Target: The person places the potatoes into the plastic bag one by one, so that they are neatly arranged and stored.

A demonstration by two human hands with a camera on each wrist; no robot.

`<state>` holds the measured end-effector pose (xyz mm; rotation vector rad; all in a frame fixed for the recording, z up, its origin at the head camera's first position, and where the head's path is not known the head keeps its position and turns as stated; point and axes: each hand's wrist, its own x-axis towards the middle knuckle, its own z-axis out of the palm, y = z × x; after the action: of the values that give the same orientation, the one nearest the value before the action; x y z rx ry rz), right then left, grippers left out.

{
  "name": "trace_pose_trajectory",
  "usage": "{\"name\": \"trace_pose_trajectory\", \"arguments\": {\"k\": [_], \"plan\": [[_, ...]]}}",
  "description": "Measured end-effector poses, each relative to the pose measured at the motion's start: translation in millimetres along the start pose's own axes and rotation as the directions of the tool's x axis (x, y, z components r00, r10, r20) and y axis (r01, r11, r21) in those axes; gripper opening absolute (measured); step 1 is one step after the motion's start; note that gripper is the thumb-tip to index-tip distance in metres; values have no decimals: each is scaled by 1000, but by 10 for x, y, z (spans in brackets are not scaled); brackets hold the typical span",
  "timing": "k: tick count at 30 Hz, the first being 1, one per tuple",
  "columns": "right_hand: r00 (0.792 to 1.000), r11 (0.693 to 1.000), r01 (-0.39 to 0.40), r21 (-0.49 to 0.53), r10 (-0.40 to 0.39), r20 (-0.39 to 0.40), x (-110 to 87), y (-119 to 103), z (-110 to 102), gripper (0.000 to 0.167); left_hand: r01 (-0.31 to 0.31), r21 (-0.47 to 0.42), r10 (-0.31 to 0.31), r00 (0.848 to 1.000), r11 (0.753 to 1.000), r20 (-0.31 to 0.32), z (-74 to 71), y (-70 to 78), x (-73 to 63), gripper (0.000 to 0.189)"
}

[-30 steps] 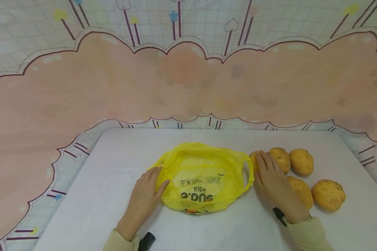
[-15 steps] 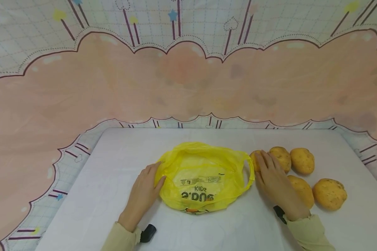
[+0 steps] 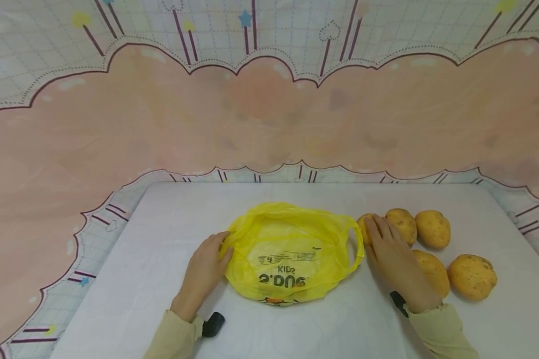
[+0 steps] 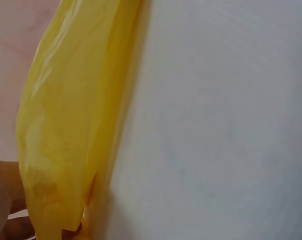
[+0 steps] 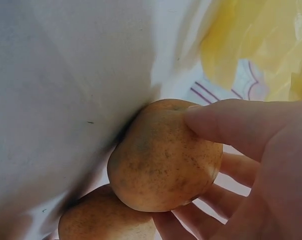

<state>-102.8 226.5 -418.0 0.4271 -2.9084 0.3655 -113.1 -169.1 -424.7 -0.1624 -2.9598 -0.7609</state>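
A yellow plastic carrier bag [image 3: 292,219] lies with its mouth spread wide in the middle of the head view, dark print inside. At its left edge, my left hand [image 3: 202,271] holds the rim between thumb and fingers; in the left wrist view the yellow plastic [image 4: 65,115] covers part of the fingers. Just right of the bag's handle loop, my right hand [image 3: 393,262] grips a potato [image 5: 161,155], thumb on one side and fingers around the other. That potato rests at the white tabletop. Another potato [image 5: 105,217] sits close beside it.
Behind the right hand are two potatoes, one [image 3: 401,227] beside another [image 3: 432,229]. Nearer the front, a partly hidden potato [image 3: 431,271] and a larger one [image 3: 471,277] lie by the right wrist. A patterned cloth backdrop [image 3: 269,119] rises behind the white table [image 3: 130,279].
My left hand has shifted slightly left along the bag's edge, its thumb drawn back from over the opening. The right hand stays at the same potato.
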Motion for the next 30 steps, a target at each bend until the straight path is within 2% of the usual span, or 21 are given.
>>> {"name": "trace_pose_trajectory", "arguments": {"k": [6,14,21,30], "plan": [[1000,1000,-11,11,11,-26,-7,7,-18,59,14,-52,-12,1000,999,26,22,-18,37,42],[998,997,-47,59,48,-26,6,22,-40,58,34,-76,-30,998,997,49,32,-42,61,42],[995,996,-20,83,28,-91,-2,59,-22,54,47,-107,-40,997,993,63,30,-93,86,41],[993,996,2,94,9,-119,32,26,-26,54,53,-100,-47,997,994,65,-7,-97,74,41]]}}
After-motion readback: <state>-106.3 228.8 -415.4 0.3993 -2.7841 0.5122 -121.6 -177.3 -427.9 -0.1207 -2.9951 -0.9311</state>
